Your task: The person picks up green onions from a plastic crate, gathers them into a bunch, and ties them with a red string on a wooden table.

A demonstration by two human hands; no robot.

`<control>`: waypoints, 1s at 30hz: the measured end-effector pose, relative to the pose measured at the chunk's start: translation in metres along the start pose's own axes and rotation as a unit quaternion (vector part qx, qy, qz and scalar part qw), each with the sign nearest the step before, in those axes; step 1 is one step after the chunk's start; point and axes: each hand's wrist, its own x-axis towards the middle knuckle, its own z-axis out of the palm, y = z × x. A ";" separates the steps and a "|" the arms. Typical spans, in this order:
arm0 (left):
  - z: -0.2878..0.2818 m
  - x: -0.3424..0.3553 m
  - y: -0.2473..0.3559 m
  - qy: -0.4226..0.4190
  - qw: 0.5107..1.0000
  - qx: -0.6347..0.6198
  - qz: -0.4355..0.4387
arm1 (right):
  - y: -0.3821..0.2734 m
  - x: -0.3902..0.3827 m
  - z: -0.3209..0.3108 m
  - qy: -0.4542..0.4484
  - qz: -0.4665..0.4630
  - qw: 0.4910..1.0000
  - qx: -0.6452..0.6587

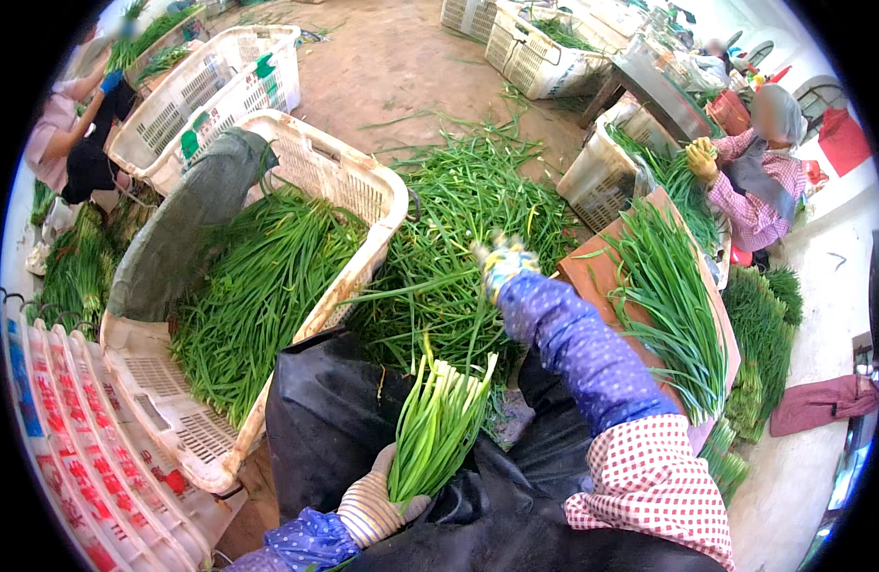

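My left hand (373,505), in a striped work glove, grips a bunch of green chives (439,419) low in the view, cut ends pointing up and away. My right hand (501,259), in a yellow and blue glove, reaches forward into a loose heap of chives (459,219) on the floor and closes on a few stems. A blue spotted sleeve and a red checked one cover my right arm. A black apron (335,419) lies over my lap.
A white plastic crate (363,191) full of chives stands to my left, more crates behind it. A brown board (592,276) at right holds aligned chives. One person in a checked shirt (754,191) sorts at right, another person (77,133) at far left.
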 end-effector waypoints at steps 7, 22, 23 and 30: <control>0.000 -0.002 0.024 -0.013 1.000 0.014 0.005 | -0.067 -0.055 -0.071 -0.273 -0.528 0.734 0.329; 0.001 -0.015 0.050 -0.048 0.958 0.281 -0.013 | -0.029 -0.047 -0.074 -0.490 -0.287 0.764 0.307; 0.001 -0.016 0.054 -0.060 0.955 0.291 -0.020 | -0.034 -0.054 -0.037 -0.518 -0.297 0.733 0.326; -0.008 -0.013 0.056 -0.065 0.967 0.247 -0.022 | -0.052 -0.105 0.001 -0.494 -0.386 0.522 0.578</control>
